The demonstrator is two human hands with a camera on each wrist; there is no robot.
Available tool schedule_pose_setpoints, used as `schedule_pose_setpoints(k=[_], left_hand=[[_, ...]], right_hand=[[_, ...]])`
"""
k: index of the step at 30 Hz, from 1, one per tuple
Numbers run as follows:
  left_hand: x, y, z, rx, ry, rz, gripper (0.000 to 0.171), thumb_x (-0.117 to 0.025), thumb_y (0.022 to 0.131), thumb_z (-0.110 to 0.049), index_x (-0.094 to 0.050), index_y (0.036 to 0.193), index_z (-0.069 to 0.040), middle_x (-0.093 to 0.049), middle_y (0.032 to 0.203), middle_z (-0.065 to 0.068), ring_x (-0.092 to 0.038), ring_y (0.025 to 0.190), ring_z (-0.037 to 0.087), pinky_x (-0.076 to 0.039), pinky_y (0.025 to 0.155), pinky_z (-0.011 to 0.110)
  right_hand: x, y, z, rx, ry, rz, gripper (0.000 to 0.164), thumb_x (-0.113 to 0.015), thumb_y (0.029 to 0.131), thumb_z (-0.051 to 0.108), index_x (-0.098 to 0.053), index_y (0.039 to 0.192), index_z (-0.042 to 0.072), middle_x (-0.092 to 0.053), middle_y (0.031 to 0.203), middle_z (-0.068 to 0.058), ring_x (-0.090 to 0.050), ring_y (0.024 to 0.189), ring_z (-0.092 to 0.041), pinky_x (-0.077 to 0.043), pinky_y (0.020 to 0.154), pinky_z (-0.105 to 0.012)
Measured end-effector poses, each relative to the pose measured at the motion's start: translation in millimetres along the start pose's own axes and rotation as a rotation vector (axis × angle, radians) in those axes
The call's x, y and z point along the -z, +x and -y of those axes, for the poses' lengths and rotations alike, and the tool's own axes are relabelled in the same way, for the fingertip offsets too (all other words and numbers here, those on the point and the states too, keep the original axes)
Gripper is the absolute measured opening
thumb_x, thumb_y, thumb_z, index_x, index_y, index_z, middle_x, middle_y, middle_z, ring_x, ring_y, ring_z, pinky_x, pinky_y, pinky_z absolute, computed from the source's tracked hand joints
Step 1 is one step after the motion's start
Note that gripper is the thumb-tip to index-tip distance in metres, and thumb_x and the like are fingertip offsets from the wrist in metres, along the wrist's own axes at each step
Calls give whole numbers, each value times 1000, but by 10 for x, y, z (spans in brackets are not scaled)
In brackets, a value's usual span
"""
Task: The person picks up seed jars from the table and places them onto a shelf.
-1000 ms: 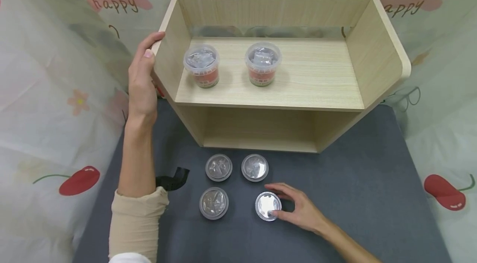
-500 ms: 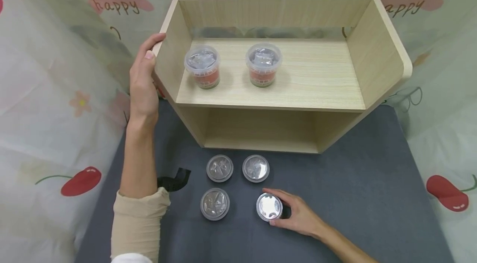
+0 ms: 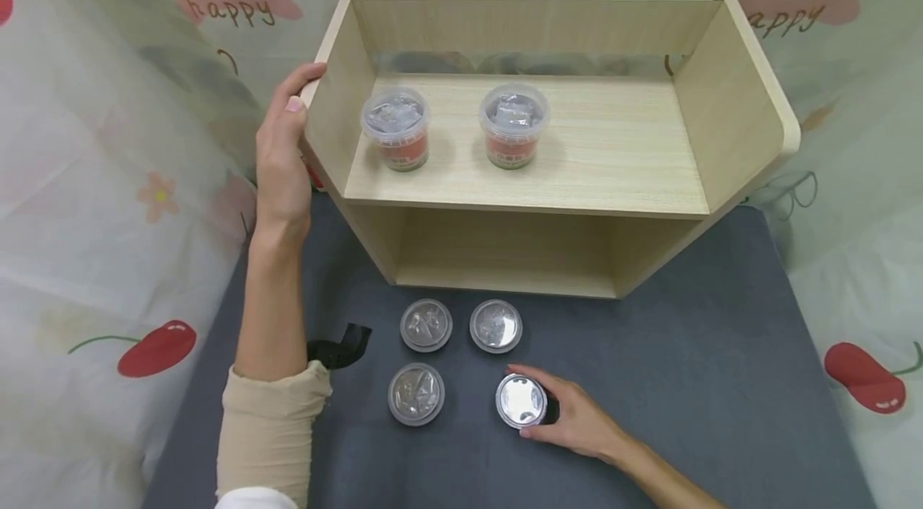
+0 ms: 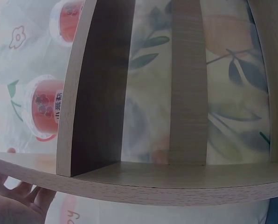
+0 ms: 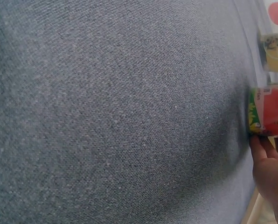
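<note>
My left hand (image 3: 284, 160) grips the upper left side panel of a pale wooden two-tier shelf (image 3: 526, 204); in the left wrist view its curled fingers (image 4: 24, 190) show at the panel. On the upper tier stand two clear-lidded plastic cups (image 3: 394, 128) with red labels. My right hand (image 3: 577, 417) holds a small can (image 3: 521, 401) with a shiny silver top, thumb on the near side and fingers on the far side. In the right wrist view the can (image 5: 269, 112) has a red, green and yellow label and stands on the dark grey cloth.
Left of the held can and behind it stand three more round containers with clear lids, one of them a near-left tub (image 3: 416, 394). A black strap (image 3: 340, 346) lies beside my left forearm. Printed curtains (image 3: 86, 196) surround the grey table (image 3: 692, 365).
My right thumb and fingers have moved from over the can's top to round its sides. The can stays about where it was. My left hand keeps its hold on the shelf.
</note>
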State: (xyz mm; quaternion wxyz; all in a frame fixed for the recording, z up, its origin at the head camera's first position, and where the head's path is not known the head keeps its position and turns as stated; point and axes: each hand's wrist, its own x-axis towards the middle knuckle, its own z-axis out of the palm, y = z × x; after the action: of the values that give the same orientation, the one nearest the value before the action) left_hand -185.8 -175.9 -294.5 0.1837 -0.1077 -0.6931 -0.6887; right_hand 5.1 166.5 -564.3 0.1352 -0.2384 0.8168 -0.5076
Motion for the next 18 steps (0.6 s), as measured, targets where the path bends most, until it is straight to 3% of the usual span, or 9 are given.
schedule_pose_setpoints(k=[9, 18], left_hand=[[-7, 4, 1, -6, -14, 9, 43, -32, 104, -19, -58, 137, -14, -54, 134, 7, -49, 113, 24, -38, 92, 32], [-5, -9, -12, -6, -14, 13, 42, -31, 105, -19, -57, 138, -13, -54, 131, 8, -50, 109, 24, -39, 89, 32]], right_hand=[[36, 36, -14, 4, 50, -31, 82, -89, 69, 4, -52, 142, 6, -62, 135, -9, -59, 120, -24, -39, 103, -23], [224, 88, 35, -45, 75, -58, 81, -89, 71, 9, -53, 143, 12, -61, 134, 1, -59, 117, -15, -41, 99, -21]])
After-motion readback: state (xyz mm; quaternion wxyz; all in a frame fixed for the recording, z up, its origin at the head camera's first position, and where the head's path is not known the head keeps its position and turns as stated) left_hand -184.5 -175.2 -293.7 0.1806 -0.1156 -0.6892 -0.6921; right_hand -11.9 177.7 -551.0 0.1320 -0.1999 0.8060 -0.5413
